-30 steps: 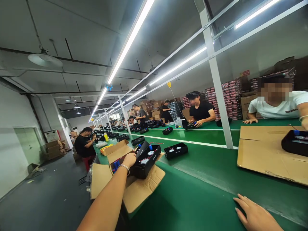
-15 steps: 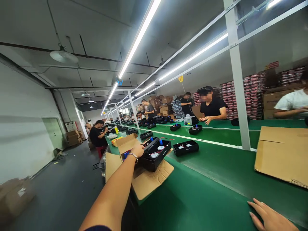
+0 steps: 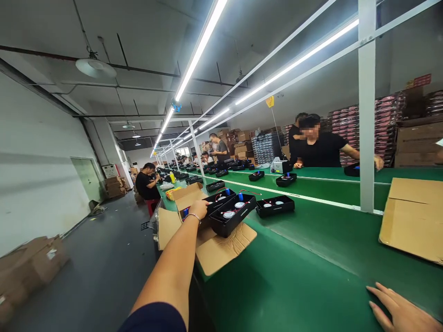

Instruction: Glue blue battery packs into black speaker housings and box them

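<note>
My left hand (image 3: 199, 209) reaches out to the left edge of a black tray (image 3: 232, 214) that holds round silver parts, blue pieces and red wires. Its fingers curl round that edge, and a bracelet sits on the wrist. The tray rests over an open cardboard box (image 3: 207, 240) at the near edge of the green conveyor belt (image 3: 294, 272). My right hand (image 3: 398, 309) lies flat on the belt at the lower right, fingers stretched out and holding nothing.
Another black tray (image 3: 275, 205) lies on the belt just beyond. A flat cardboard sheet (image 3: 413, 219) sits at the right behind a white post (image 3: 366, 115). Several workers sit along the line; one in black (image 3: 320, 147) is opposite. Cartons (image 3: 31, 265) lie on the floor at left.
The view has swung left and the tray has come down flatter onto the box, with my left hand staying on it. My right hand has kept its place on the belt.
</note>
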`<state>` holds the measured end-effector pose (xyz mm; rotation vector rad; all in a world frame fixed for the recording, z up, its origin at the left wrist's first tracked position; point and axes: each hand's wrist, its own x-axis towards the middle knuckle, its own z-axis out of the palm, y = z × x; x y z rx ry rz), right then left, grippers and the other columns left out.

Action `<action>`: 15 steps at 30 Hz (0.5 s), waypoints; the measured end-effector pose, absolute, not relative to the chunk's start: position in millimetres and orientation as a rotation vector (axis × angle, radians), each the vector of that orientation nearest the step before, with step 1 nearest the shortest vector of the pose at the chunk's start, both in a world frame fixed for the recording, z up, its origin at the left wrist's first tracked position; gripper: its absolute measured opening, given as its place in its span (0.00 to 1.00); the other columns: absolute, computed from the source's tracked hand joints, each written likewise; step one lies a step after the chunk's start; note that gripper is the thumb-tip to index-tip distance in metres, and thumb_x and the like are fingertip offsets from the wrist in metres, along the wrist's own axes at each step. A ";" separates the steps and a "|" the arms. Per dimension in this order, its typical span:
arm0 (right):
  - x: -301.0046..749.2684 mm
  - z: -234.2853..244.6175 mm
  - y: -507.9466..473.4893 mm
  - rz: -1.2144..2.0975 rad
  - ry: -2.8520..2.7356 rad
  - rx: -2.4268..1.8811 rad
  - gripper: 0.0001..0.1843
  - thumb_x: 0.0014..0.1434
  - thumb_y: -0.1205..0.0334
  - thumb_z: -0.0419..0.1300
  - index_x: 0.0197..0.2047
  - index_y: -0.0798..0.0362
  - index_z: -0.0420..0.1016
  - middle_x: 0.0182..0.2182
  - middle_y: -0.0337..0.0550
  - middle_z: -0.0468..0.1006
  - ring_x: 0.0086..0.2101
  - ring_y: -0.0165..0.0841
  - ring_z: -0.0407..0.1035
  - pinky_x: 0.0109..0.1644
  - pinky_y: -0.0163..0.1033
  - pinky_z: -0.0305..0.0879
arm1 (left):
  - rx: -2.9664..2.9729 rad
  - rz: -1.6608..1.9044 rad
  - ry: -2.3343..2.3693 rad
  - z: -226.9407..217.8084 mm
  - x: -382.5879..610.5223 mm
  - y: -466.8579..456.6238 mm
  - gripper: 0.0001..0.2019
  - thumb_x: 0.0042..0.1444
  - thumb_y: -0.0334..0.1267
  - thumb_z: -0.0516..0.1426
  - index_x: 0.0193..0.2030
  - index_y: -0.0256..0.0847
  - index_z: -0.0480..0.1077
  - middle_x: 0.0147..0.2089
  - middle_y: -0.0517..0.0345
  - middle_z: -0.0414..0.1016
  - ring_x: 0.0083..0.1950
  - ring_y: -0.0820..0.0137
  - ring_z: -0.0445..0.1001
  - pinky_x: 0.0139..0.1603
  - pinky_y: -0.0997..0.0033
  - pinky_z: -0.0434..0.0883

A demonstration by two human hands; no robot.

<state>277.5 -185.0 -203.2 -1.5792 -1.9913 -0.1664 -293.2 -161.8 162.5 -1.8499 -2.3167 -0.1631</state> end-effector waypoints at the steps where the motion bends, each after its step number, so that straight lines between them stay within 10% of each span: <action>1: 278.0 -203.3 -185.2 -0.179 -2.009 -1.592 0.31 0.57 0.44 0.46 0.50 0.59 0.74 0.53 0.57 0.67 0.51 0.50 0.64 0.54 0.56 0.61 | -1.844 -0.170 -2.319 161.8 -293.1 -162.1 0.14 0.61 0.42 0.53 0.50 0.38 0.68 0.51 0.50 0.70 0.50 0.65 0.70 0.52 0.56 0.70; 15: 269.5 -178.2 -195.6 -0.104 -1.984 -1.656 0.33 0.54 0.43 0.44 0.49 0.58 0.75 0.52 0.53 0.69 0.51 0.48 0.65 0.55 0.56 0.62 | -1.773 -0.312 -2.341 176.4 -273.3 -184.7 0.13 0.60 0.43 0.55 0.48 0.38 0.69 0.50 0.51 0.71 0.50 0.64 0.70 0.53 0.55 0.69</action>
